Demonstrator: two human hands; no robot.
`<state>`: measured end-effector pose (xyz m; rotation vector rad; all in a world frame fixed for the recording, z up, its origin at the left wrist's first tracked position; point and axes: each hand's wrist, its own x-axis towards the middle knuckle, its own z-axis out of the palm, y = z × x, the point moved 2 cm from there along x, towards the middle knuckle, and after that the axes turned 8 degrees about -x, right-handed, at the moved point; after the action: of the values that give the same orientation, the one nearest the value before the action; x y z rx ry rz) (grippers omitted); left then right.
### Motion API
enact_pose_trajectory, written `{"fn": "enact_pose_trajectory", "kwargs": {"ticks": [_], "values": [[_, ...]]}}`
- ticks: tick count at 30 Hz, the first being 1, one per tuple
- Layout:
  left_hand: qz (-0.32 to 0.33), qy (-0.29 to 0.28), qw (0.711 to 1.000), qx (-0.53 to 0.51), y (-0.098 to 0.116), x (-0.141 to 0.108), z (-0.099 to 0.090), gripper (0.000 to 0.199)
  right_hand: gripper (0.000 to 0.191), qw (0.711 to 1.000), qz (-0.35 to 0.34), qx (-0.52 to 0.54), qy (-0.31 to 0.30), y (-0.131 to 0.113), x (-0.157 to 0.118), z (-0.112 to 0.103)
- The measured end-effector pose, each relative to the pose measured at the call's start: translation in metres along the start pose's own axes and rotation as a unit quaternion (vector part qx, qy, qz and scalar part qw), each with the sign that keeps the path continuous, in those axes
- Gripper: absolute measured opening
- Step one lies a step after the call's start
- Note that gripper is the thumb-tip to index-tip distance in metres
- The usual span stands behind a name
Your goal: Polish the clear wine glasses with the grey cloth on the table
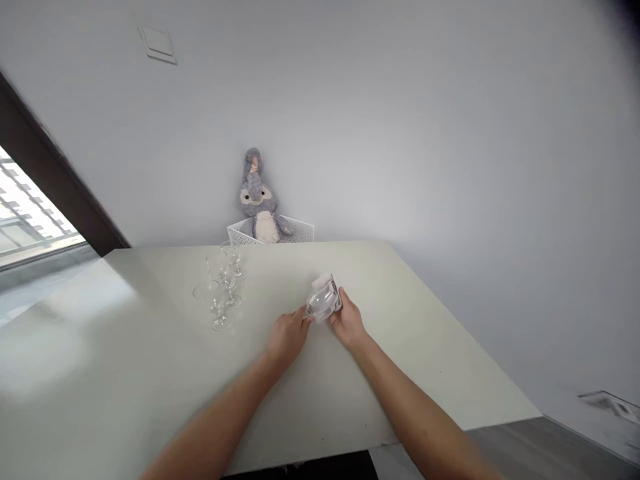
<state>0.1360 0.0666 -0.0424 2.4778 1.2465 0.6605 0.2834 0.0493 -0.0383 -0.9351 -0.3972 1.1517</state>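
Over the middle of the table, both my hands are around a clear stemmed glass [321, 303] that lies tilted. My left hand [288, 339] is closed at its left end, where the stem appears to be, with the fingers partly hidden. On the other side my right hand [349, 324] grips a white, dark-edged piece [325, 281] pressed against the glass; whether it is cloth or packaging I cannot tell. Several clear stemmed glasses [220, 293] stand close together on the table, left of my hands.
The pale table [410, 347] reaches toward a grey wall. Past its far edge, a grey plush toy [265, 213] sits in a white perforated basket [303, 231]. A dark window frame [60, 160] is at left, and a wall switch [159, 43] is up high.
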Motion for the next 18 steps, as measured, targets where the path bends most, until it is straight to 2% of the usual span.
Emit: {"fn": "enact_pose_trajectory", "kwargs": {"ticks": [2,5,9,11,14,16,18], "values": [[-0.023,0.008,1.000,0.010,0.000,0.001,0.002,0.040,0.029,0.999,-0.001,0.041,-0.013,0.015,-0.007,0.010],[-0.030,0.034,0.998,0.037,0.000,0.003,0.005,0.041,0.035,0.997,-0.024,0.010,-0.071,0.032,-0.020,0.023],[0.009,0.054,0.997,0.051,0.010,0.001,0.007,0.036,0.033,0.992,-0.043,-0.023,-0.115,0.041,-0.028,0.030],[0.047,0.079,0.995,0.033,0.019,-0.002,0.005,0.035,0.031,0.992,-0.051,-0.040,-0.105,0.038,-0.025,0.028],[0.091,0.104,0.990,-0.040,0.026,-0.004,-0.002,0.030,0.028,0.989,-0.079,-0.115,-0.041,0.027,-0.018,0.018],[0.083,0.116,0.980,-0.140,0.024,-0.001,-0.006,0.024,0.029,0.967,-0.117,-0.228,-0.003,0.018,-0.014,0.010],[0.030,0.125,0.946,-0.299,0.018,0.003,-0.009,0.029,0.032,0.906,-0.167,-0.389,0.001,0.011,-0.014,0.006]]}}
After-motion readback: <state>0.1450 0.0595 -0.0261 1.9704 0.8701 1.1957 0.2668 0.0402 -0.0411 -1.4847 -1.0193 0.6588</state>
